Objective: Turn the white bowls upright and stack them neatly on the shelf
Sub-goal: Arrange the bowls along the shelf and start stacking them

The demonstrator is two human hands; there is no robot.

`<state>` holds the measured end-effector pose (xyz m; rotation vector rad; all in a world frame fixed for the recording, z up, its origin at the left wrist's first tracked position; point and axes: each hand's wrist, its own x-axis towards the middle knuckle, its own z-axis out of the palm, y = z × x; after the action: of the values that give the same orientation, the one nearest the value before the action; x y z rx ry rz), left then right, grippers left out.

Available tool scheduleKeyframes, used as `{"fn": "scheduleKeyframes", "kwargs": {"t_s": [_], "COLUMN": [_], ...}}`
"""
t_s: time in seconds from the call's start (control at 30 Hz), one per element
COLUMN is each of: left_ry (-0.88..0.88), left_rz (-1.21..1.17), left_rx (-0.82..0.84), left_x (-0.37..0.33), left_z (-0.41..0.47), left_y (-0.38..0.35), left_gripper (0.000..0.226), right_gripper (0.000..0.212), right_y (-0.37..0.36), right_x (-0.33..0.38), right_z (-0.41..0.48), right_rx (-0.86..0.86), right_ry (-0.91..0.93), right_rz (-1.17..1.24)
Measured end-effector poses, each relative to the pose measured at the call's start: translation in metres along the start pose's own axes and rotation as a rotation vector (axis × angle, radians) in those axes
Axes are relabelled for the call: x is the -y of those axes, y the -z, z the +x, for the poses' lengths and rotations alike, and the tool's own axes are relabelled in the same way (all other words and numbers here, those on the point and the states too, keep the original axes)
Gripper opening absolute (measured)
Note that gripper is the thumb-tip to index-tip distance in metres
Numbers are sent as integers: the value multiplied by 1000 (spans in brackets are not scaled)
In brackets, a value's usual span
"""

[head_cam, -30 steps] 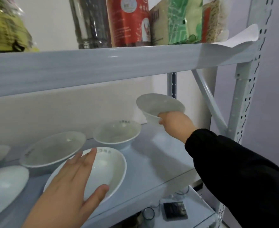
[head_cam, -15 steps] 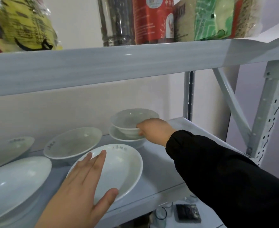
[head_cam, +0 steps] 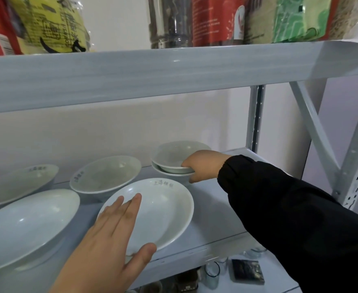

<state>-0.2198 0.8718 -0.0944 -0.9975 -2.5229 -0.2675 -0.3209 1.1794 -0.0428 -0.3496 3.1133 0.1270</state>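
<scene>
Pinching the near rim of the top small bowl [head_cam: 171,155], your right hand [head_cam: 203,164] had its thumb over the lip and its fingers curled underneath. That bowl sat upright, nested in a second small bowl [head_cam: 169,174] directly beneath it. Your left hand [head_cam: 108,240] lay flat, fingers straight across the inside of the wide bowl [head_cam: 165,210] and thumb at its near edge, gripping nothing. The two hands were well apart, with the small stack beyond and to the right of your left hand, all on the shelf [head_cam: 216,208].

These bowls looked like glazed ceramic, so you should have expected them to be stiff, smooth, rather slippery and quick to chip if knocked together. The rim pinch suited the small one. The wide one probably needed fingers under its base and a thumb on the lip, since a flat palm would not lift it.

Just past your left fingertips stood a deeper bowl [head_cam: 106,174]. To that hand's left was a broad bowl [head_cam: 25,225], with a further bowl [head_cam: 15,182] behind it, all upright.
</scene>
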Motion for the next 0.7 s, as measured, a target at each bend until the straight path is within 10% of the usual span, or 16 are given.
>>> {"fn": "scheduleKeyframes", "kwargs": {"t_s": [0.7], "left_ry": [4], "left_rz": [-106], "left_rx": [13], "left_x": [-10], "left_z": [-2], "left_y": [-7], "left_gripper": [81], "right_gripper": [21], "right_y": [-12], "right_x": [-52], "right_z": [-38], "right_rx": [31], "right_ry": [-194], "right_rz": [-42]}}
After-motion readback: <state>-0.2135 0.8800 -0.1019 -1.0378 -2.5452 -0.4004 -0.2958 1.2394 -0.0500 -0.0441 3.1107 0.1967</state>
